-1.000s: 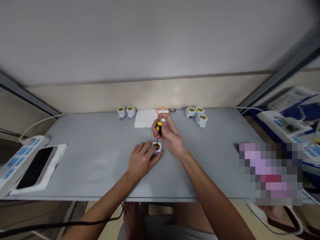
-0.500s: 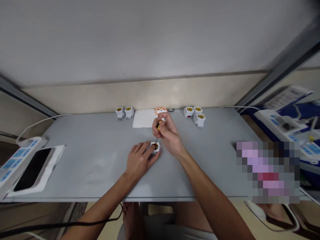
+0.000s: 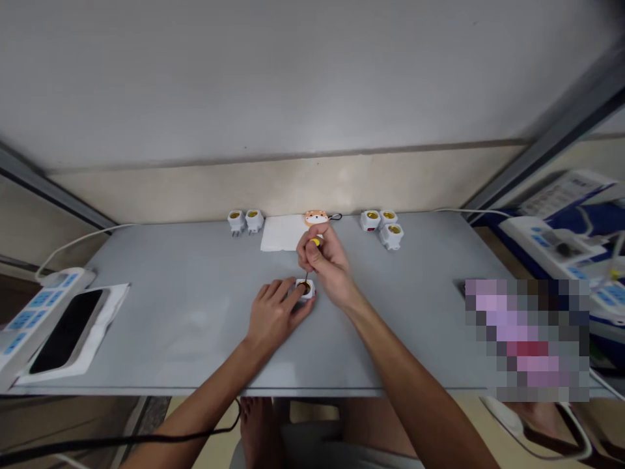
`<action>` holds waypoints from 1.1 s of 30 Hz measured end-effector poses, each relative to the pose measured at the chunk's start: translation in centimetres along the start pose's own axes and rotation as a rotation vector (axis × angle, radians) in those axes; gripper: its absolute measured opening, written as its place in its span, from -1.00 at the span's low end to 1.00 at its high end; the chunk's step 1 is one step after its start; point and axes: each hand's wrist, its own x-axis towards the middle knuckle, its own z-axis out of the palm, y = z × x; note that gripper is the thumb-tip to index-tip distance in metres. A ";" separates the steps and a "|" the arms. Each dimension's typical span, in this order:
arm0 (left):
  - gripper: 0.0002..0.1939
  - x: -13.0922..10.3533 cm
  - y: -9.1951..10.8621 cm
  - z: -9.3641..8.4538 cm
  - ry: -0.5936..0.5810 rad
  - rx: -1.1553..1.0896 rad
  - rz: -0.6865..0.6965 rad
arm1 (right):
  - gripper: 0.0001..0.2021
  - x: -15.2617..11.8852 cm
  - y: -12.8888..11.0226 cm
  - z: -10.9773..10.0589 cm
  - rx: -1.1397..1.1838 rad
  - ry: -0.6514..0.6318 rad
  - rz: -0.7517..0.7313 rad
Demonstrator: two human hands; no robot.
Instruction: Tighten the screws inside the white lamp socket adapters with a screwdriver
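Note:
A small white lamp-socket adapter (image 3: 306, 288) with a brass inside sits on the grey table (image 3: 195, 312). My left hand (image 3: 276, 312) grips it from the left and pins it to the tabletop. My right hand (image 3: 328, 268) is closed around a screwdriver (image 3: 313, 251) with a black and yellow handle, held nearly upright, its thin shaft reaching down into the socket's opening. Most of the handle is hidden inside my fist; only its yellow top shows.
Two white socket adapters (image 3: 245, 221) stand at the back left, three more (image 3: 383, 227) at the back right. A white paper sheet (image 3: 279, 233) and an orange animal-faced item (image 3: 316, 218) lie behind my hands. A power strip (image 3: 34, 306) and a black tray (image 3: 66, 329) sit at left.
My right fist has shifted slightly on the screwdriver handle, covering more of it, while the tip stays in the socket. My left hand keeps its hold.

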 end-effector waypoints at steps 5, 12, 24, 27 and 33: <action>-0.84 0.0 0.0 0.0 -0.018 0.006 -0.007 | -0.67 0.2 -0.2 -0.5 -0.104 -0.002 -0.030; -0.84 0.0 0.0 -0.1 -0.017 0.014 -0.001 | -0.71 0.2 -0.1 -0.2 0.042 0.004 0.004; -0.84 -0.2 -0.1 0.2 -0.003 0.000 0.001 | -0.63 -0.2 -0.2 0.1 0.004 -0.029 0.045; -0.83 -0.3 -0.1 0.3 -0.021 -0.004 -0.008 | -0.64 -0.3 -0.1 0.3 -0.009 -0.013 0.030; -0.84 -0.2 -0.2 0.2 -0.026 -0.022 -0.005 | -0.66 -0.4 -0.2 0.1 0.006 0.009 0.011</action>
